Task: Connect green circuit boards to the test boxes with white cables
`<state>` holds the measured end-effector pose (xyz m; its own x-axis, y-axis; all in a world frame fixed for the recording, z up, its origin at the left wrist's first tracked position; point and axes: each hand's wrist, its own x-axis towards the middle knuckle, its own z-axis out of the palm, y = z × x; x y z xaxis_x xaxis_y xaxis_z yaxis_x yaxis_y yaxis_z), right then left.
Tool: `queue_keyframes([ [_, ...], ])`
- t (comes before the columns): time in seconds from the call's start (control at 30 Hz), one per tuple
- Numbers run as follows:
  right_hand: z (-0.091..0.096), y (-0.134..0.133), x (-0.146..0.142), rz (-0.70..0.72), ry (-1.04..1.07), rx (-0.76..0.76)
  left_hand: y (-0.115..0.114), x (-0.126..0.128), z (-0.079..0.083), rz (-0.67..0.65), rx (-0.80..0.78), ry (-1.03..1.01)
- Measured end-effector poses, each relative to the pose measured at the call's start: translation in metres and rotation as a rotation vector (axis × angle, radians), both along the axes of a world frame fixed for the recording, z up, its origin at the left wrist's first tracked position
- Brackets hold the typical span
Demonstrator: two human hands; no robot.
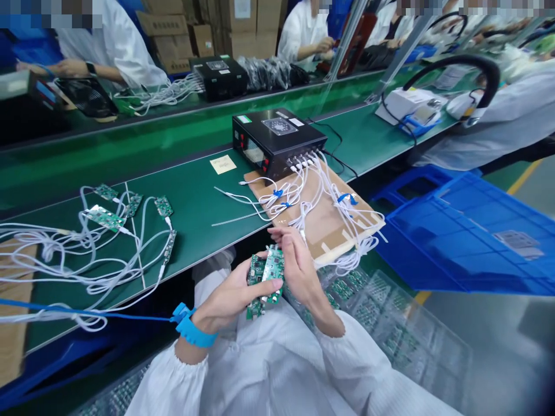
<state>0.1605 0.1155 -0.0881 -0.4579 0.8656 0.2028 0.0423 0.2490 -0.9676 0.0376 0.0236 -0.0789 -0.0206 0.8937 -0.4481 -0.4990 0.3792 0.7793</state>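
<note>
Green workbench (186, 190), black box (277, 136) on it, white cables (362, 248) plugged in. Above lap, left hand (236, 289) grasping circuit boards (274, 268), thumb across front; right hand (299, 266) curved beside them, cannot tell whether gripping.

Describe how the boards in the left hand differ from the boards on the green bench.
The held boards are bunched close together, while the bench boards lie more spread out. The left hand grips the held boards; no hand touches the bench boards, which have white cables running to them. Both sets are green with small parts.
</note>
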Motion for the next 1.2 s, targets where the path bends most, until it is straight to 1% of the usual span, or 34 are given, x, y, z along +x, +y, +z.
queue_keyframes([
  [0.07,-0.005,-0.001,0.007,0.037,-0.087,-0.019,-0.006,-0.002,0.000,0.023,-0.021,0.042],
  [0.13,-0.009,-0.002,0.017,0.160,-0.112,-0.120,-0.011,-0.004,-0.001,0.014,-0.029,0.103],
  [0.2,-0.012,-0.004,0.027,0.300,-0.094,-0.235,-0.017,-0.006,-0.002,-0.038,-0.039,0.163],
  [0.27,-0.016,-0.006,0.036,0.396,-0.055,-0.331,-0.022,-0.007,-0.005,-0.114,-0.055,0.191],
  [0.33,-0.019,-0.008,0.043,0.458,-0.014,-0.408,-0.027,-0.008,-0.008,-0.178,-0.090,0.185],
  [0.43,-0.024,-0.014,0.050,0.513,0.042,-0.472,-0.033,-0.008,-0.014,-0.227,-0.138,0.164],
  [0.5,-0.028,-0.018,0.052,0.547,0.037,-0.466,-0.037,-0.008,-0.019,-0.250,-0.150,0.171],
  [0.53,-0.031,-0.020,0.052,0.557,0.005,-0.434,-0.039,-0.009,-0.021,-0.261,-0.149,0.182],
  [0.63,-0.040,-0.026,0.052,0.544,-0.184,-0.237,-0.046,-0.009,-0.029,-0.304,-0.168,0.220],
  [0.7,-0.047,-0.033,0.052,0.560,-0.270,-0.150,-0.053,-0.007,-0.034,-0.325,-0.215,0.229],
  [0.77,-0.059,-0.041,0.051,0.657,-0.254,-0.175,-0.061,-0.004,-0.042,-0.330,-0.276,0.214],
  [0.8,-0.067,-0.047,0.051,0.711,-0.219,-0.213,-0.066,-0.002,-0.046,-0.336,-0.312,0.200],
  [0.83,-0.075,-0.053,0.051,0.734,-0.171,-0.256,-0.070,0.000,-0.051,-0.332,-0.347,0.193],
  [0.93,-0.102,-0.076,0.052,0.657,-0.042,-0.392,-0.080,0.005,-0.065,-0.324,-0.449,0.201],
  [1.03,-0.121,-0.096,0.053,0.584,-0.046,-0.526,-0.084,0.009,-0.074,-0.347,-0.492,0.222],
  [1.1,-0.128,-0.105,0.053,0.575,-0.090,-0.548,-0.085,0.010,-0.076,-0.379,-0.510,0.235],
  [1.2,-0.138,-0.111,0.052,0.570,-0.096,-0.505,-0.082,0.012,-0.077,-0.401,-0.522,0.270],
])
